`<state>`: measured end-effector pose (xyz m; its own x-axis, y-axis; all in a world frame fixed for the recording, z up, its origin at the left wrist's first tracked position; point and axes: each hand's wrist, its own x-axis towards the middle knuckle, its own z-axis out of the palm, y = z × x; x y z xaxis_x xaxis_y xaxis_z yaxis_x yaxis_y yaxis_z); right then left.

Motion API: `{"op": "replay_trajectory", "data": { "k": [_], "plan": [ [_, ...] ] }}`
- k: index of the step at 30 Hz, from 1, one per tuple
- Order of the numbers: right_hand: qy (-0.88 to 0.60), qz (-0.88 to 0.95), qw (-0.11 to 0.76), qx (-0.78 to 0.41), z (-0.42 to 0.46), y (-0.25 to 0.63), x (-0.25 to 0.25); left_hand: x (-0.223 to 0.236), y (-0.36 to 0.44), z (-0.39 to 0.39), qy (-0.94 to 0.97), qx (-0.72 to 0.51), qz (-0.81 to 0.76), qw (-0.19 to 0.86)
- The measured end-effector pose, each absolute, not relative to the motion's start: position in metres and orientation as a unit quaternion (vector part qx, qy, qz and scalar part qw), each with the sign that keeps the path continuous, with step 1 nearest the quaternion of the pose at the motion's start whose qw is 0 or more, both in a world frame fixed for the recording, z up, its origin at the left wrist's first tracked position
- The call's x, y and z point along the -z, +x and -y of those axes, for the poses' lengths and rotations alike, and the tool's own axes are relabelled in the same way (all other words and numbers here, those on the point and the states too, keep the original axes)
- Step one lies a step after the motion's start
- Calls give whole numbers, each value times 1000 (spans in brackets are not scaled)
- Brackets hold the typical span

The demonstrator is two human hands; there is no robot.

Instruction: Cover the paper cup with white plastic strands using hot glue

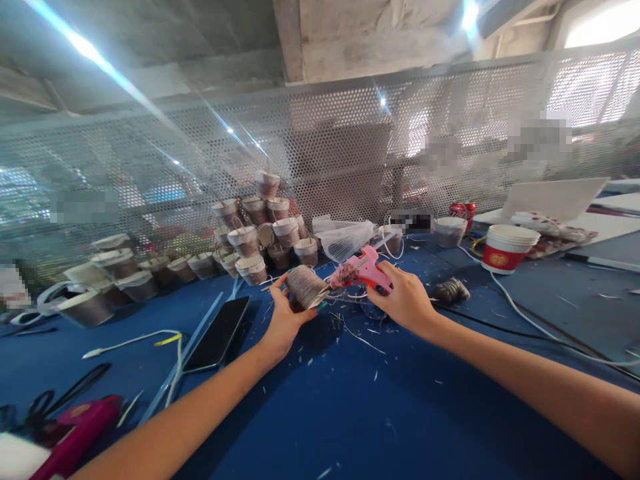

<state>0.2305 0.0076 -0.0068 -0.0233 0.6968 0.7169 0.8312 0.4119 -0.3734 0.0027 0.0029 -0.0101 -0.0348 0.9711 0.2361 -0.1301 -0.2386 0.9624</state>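
My left hand (pixel 283 320) is wrapped around a small cup wound with grey-brown yarn (pixel 303 287), held on its side above the blue table. In my right hand (pixel 404 297) is a pink hot glue gun (pixel 364 269), gripped by its handle. The gun's nozzle points left and meets, or nearly meets, the rim end of the cup; whether they touch I cannot tell. A small bundle of grey yarn (pixel 451 291) lies to the right of my right hand.
Stacked yarn-covered cups (pixel 251 269) stand along the perforated metal screen (pixel 340 153). A black phone (pixel 218 335) and a magenta tool (pixel 83 433) lie at left. White paper cups with a red band (pixel 506 251), red cans (pixel 463 213) and cables are at right. Scraps litter the blue table (pixel 400 407).
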Motion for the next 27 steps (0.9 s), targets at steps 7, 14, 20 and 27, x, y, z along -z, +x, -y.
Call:
{"op": "replay_trajectory", "data": {
  "k": [7,14,20,27],
  "plan": [
    [-528,722,438,86,-10,232,11,11,2,-3,516,-594,-408,463],
    [-532,731,419,83,-9,233,10,11,2,-3,519,-591,-410,462],
    [-529,735,414,99,-9,233,10,13,1,-5,515,-593,-415,459],
    [-533,733,406,113,-6,234,7,13,1,-4,515,-588,-417,463]
  ]
}}
